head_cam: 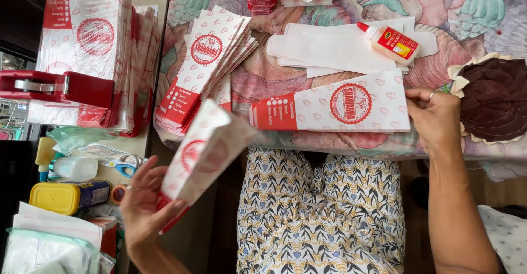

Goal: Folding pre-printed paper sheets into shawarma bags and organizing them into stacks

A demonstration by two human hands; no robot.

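Left hand (144, 205) grips finished bag (202, 152), lifted off table edge. Right hand (436, 119) pinches end of next flat bag (335, 109). Done pile (206, 65) beyond left grip; unglued white sheets (329, 49), glue bottle (391, 42) beyond right — plenty left, by looks.

Red-and-white paper sleeve (200, 156), tilted, held off the worktop; another paper sleeve (335, 109) lying flat at the worktop edge.

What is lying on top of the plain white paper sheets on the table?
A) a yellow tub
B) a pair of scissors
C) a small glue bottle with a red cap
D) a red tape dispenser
C: the glue bottle, red-capped and lying on its side, rests on the white sheets.
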